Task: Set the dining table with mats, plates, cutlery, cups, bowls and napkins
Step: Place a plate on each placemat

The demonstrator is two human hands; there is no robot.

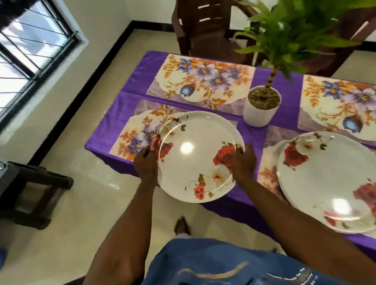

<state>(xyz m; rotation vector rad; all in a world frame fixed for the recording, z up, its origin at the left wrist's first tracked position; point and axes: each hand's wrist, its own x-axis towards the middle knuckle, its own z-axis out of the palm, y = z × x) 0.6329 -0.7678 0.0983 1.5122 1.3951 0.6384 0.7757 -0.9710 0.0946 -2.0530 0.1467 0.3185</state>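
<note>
I hold a white plate with red roses (pixel 198 155) by its rim, over the near left floral mat (pixel 135 139). My left hand (pixel 146 165) grips the plate's left edge and my right hand (pixel 243 161) grips its right edge. The plate juts past the table's near edge; whether it touches the mat I cannot tell. At the right, more white rose plates (pixel 334 182) lie stacked on another floral mat (pixel 268 175). Two further floral mats lie farther back, bare: one at the far left (pixel 201 80), one at the far right (pixel 353 102).
A purple cloth (pixel 110 127) covers the table. A white pot with a green plant (pixel 261 106) stands in the table's middle. Brown chairs (pixel 201 23) stand at the far side. A dark low stand (pixel 35 192) is on the floor at left, below a window.
</note>
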